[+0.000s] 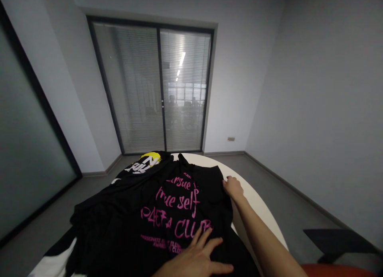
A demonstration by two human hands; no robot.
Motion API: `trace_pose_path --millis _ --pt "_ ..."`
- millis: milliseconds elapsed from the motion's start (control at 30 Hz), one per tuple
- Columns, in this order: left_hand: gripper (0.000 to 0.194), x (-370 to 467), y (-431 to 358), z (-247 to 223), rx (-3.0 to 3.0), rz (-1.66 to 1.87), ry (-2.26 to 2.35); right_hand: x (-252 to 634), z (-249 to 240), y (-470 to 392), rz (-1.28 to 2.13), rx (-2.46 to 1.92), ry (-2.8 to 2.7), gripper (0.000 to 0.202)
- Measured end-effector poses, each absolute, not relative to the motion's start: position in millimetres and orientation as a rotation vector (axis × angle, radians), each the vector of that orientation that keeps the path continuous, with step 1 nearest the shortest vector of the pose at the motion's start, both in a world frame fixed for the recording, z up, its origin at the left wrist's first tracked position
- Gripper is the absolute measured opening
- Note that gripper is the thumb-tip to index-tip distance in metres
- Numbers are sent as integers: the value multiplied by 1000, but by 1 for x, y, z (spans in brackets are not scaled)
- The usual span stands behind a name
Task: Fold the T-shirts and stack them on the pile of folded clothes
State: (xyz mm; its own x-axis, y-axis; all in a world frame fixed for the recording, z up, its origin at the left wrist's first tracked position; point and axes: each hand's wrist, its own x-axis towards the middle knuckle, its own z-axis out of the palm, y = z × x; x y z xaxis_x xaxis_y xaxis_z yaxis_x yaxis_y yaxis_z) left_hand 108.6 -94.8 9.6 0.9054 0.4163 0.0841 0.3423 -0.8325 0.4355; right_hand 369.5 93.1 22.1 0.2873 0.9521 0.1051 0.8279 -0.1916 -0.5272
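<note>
A black shirt with pink lettering [167,229] lies spread over the round white table [266,217]. My left hand [200,255] rests on its lower front, fingers spread over the letters. At the shirt's right edge, my right hand [233,187] is closed, its fingertips pinching the black cloth. Beside and partly under the shirt at the left is another black garment with a yellow and white print [146,161]. Some white cloth [56,263] shows at the lower left.
An orange chair seat [329,270] with a black armrest [341,242] stands at the lower right. Beyond the table are a glass door with blinds [185,109] and grey walls. A dark-framed glass panel [26,129] is on the left.
</note>
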Motion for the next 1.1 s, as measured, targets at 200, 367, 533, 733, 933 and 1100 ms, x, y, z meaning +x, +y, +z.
trace_pose_path --millis 200,367,533,733,933,1100 --pt "45 110 -94 13 2624 195 554 384 11 103 533 -2064 -1542 17" --pt "46 111 -94 13 2590 199 552 380 11 101 654 -1942 -1443 27" --pt "45 111 -95 12 2587 203 555 380 11 95 831 -1767 -1521 39" --pt "47 118 -98 6 2615 198 469 389 19 110 613 -1769 -1632 60" --pt "61 137 -103 -2 2441 150 453 400 30 129 342 -1771 -1698 71" --pt "67 152 -109 -19 2428 165 606 402 23 134 306 -1840 -1735 77"
